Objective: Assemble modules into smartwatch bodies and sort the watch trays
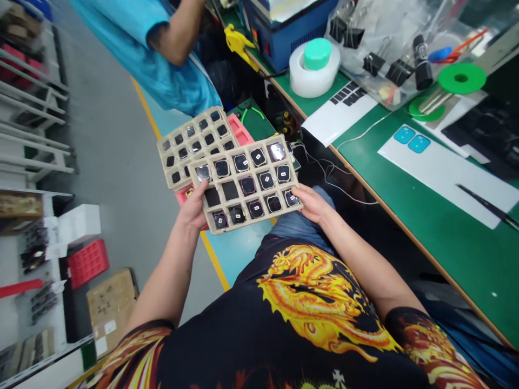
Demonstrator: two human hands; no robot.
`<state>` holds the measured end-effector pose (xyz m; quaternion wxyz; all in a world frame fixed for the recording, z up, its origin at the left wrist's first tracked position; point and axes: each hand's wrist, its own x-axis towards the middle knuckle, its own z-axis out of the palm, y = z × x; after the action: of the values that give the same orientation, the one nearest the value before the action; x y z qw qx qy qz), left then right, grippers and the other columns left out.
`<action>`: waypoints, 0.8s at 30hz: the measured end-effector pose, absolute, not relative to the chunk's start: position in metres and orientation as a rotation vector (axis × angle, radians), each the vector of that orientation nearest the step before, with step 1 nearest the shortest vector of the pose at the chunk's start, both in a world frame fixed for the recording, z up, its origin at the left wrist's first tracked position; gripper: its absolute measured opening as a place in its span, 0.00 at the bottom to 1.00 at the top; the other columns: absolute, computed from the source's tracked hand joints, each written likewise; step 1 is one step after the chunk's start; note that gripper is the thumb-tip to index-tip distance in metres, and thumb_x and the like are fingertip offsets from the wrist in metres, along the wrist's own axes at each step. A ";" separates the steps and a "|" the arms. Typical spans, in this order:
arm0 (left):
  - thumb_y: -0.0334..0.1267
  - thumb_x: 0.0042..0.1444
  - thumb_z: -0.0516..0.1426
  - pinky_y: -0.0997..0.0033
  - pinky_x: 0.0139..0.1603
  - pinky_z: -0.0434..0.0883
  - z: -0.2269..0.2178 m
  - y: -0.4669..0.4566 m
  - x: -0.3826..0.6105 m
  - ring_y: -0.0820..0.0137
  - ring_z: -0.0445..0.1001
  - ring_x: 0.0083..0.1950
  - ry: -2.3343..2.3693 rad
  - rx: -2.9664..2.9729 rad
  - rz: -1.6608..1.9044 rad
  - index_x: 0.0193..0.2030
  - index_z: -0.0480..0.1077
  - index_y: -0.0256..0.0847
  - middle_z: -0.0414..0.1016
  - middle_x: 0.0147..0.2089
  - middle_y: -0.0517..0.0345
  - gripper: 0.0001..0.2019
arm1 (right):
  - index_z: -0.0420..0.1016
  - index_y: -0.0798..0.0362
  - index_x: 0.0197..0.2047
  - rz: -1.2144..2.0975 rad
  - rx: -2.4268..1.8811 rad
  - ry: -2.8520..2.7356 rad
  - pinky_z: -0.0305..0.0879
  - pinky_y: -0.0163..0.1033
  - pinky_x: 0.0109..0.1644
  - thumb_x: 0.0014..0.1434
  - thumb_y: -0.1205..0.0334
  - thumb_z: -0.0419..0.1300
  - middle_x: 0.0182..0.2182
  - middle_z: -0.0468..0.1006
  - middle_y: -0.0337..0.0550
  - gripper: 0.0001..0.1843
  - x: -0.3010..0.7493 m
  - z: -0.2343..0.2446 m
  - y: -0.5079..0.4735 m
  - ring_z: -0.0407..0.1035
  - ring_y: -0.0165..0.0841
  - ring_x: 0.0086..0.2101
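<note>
Between my two hands I hold a beige compartment tray with square dark watch faces, some bearing small white stickers. Two compartments near its left end hold no watch face. My left hand grips the left short edge, thumb over the rim. At the lower right corner, my right hand has its fingers around the edge. A second beige tray with similar watch faces lies behind and partly under the first. Red trays show beneath that second one.
To the right, a green bench carries a solder spool, tweezers, white sheets and a white roll. A person in blue stands ahead. Shelving with a red tray is at left. White cables hang off the bench edge.
</note>
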<state>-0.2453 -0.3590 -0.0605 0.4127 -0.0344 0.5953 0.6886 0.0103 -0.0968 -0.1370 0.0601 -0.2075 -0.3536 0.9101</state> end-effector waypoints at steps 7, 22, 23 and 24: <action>0.53 0.67 0.71 0.40 0.70 0.81 -0.053 -0.385 -0.264 0.48 0.86 0.64 1.469 -0.139 1.906 0.74 0.74 0.41 0.87 0.61 0.41 0.33 | 0.81 0.50 0.62 2.966 -0.463 -1.078 0.86 0.53 0.56 0.66 0.35 0.75 0.55 0.89 0.55 0.34 0.014 -0.169 -0.104 0.87 0.47 0.52; 0.61 0.64 0.70 0.50 0.56 0.85 -0.045 -0.339 -0.220 0.49 0.86 0.51 1.840 0.229 1.231 0.51 0.82 0.40 0.86 0.42 0.47 0.25 | 0.81 0.50 0.54 2.736 -0.772 -0.920 0.87 0.44 0.40 0.54 0.47 0.84 0.43 0.91 0.45 0.31 0.067 -0.171 -0.108 0.87 0.43 0.36; 0.63 0.62 0.70 0.52 0.52 0.83 -0.039 -0.338 -0.222 0.49 0.85 0.48 2.057 0.353 1.058 0.45 0.82 0.40 0.84 0.37 0.48 0.25 | 0.81 0.50 0.52 2.735 -0.786 -0.891 0.87 0.44 0.39 0.53 0.46 0.84 0.41 0.91 0.45 0.31 0.073 -0.176 -0.112 0.87 0.43 0.35; 0.65 0.62 0.69 0.53 0.50 0.82 -0.032 -0.338 -0.225 0.49 0.83 0.46 2.305 0.483 0.871 0.41 0.81 0.41 0.82 0.34 0.49 0.25 | 0.81 0.50 0.51 2.736 -0.796 -0.870 0.87 0.44 0.38 0.52 0.46 0.84 0.39 0.91 0.44 0.30 0.078 -0.181 -0.115 0.86 0.42 0.34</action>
<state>-0.2246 -0.3377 -0.0324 0.3103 0.1828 0.8726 0.3298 0.0776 -0.1150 -0.1805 0.0812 -0.2663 -0.2910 0.9153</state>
